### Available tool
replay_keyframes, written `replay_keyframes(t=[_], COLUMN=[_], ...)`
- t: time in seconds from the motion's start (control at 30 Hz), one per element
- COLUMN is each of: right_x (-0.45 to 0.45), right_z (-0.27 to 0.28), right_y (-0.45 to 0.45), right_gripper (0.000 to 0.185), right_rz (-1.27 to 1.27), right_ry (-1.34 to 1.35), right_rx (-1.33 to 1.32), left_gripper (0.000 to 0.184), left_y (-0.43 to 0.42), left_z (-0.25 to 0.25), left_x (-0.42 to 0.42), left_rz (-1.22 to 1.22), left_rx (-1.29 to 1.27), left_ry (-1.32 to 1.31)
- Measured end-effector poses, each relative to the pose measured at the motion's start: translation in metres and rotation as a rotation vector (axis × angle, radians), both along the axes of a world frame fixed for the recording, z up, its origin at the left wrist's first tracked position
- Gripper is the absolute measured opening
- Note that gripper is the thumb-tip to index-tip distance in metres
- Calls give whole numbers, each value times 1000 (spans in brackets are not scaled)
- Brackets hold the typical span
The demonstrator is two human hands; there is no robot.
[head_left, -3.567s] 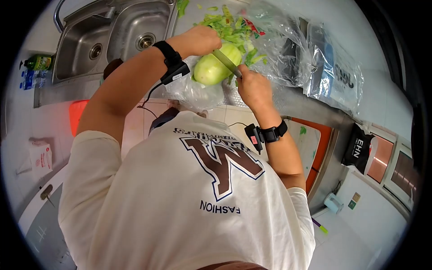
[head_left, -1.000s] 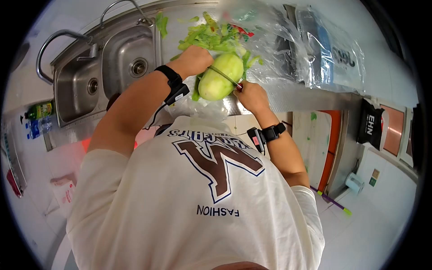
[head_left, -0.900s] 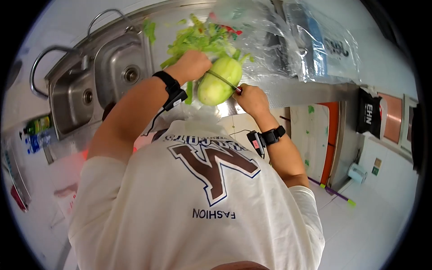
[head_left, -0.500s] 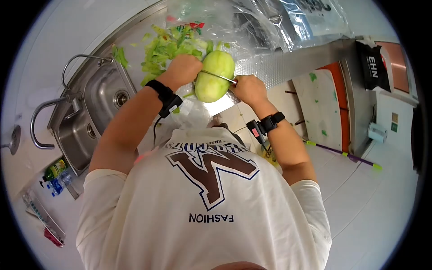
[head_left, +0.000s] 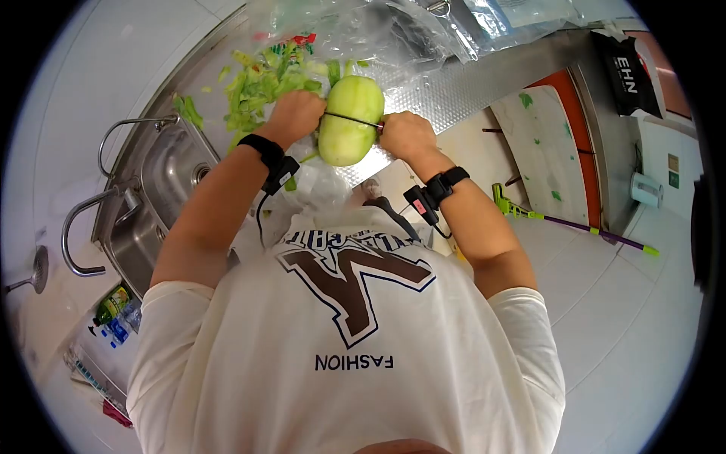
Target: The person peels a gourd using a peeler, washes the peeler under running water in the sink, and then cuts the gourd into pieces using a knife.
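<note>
A large pale-green peeled melon lies on the metal counter, its long side pointing away from me. Across its middle runs a thin knife, seen nearly edge-on; how deep the blade sits I cannot tell. My right hand is closed around the knife's handle at the melon's right side. On the left side, my left hand is a closed fist at the other end of the blade, its fingers partly hidden. Green peelings are heaped beyond and left of my left hand.
A double steel sink with two curved taps is on the left. Clear plastic bags cover the counter's far side. A board with an orange edge stands at the right, near a green-and-purple pole on the tiled floor.
The view has shifted, so the melon and hands appear slightly left and higher. The knife now looks more level across the melon. Both hands keep their hold.
</note>
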State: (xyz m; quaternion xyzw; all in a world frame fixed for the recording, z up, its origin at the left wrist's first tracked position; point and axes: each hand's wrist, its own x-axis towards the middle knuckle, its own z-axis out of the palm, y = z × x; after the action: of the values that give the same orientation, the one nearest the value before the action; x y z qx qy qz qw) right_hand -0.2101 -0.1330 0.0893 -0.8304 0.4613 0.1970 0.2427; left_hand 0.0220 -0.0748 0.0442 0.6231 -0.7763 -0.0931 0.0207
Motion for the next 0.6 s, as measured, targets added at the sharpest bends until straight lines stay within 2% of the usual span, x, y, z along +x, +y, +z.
replay_keyframes(t=[0.1, 0.27, 0.47, 0.6], right_x=[-6, -6, -15, -14], right_z=[-10, -31, -29, -2], right_y=[0, -10, -7, -15], right_gripper=[28, 28, 27, 29], right_rz=[-27, -1, 17, 21], right_ry=[-33, -71, -148, -141], right_rx=[-20, -81, -135, -127], left_gripper=[9, 8, 9, 10], left_y=[-3, -17, -15, -19], left_z=[-5, -10, -3, 4], left_x=[0, 2, 3, -3], left_rz=[-68, -30, -64, -8], left_rx=[-100, -100, -109, -62], left_ry=[41, -39, -66, -68])
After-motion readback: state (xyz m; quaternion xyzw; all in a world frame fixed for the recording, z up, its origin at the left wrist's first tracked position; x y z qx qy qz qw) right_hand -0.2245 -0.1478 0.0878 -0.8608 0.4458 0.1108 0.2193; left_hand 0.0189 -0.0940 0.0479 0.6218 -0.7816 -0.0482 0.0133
